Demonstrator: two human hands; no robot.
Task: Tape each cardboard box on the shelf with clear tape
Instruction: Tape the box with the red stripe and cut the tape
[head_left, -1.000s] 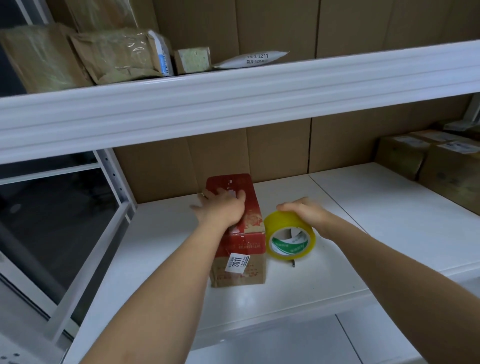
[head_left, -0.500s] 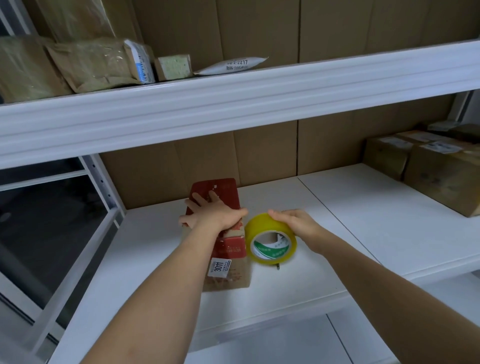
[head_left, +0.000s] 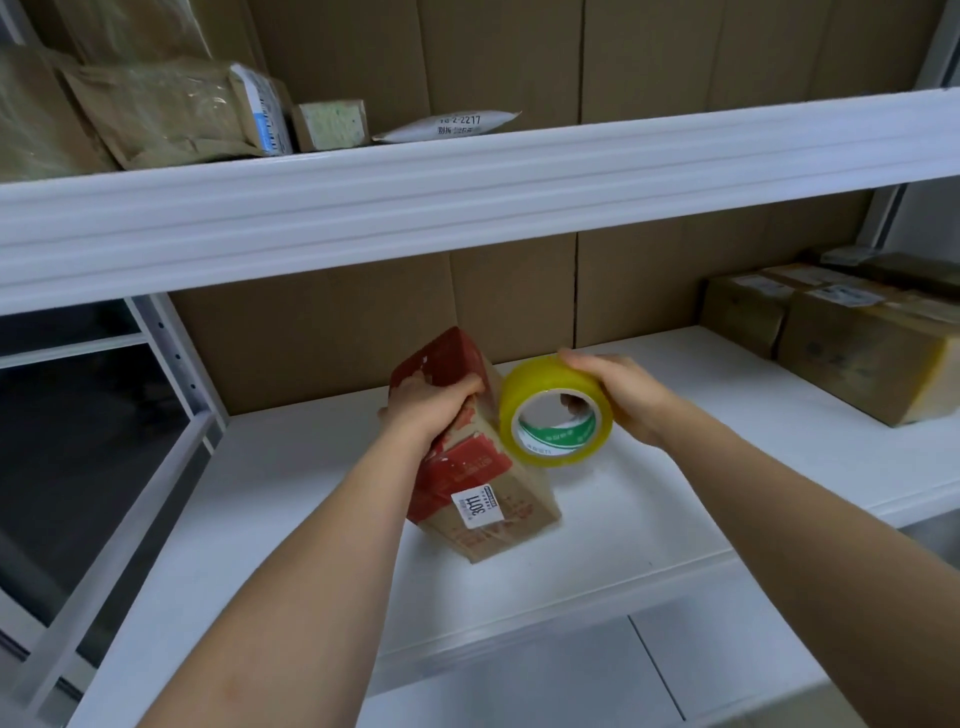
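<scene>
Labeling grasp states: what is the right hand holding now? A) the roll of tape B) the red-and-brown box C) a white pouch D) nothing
A: the right hand grips the yellow-tinted roll of tape, fingers curled over its rim and through the core, beside the red-and-brown box that the left hand holds tilted on the shelf.

A white sticker (head_left: 478, 505) on the red-and-brown cardboard box (head_left: 483, 493) reads "3011". On the shelf above that box, a white mailer bag (head_left: 451, 126) shows "2-2217"; its other print is illegible.
</scene>
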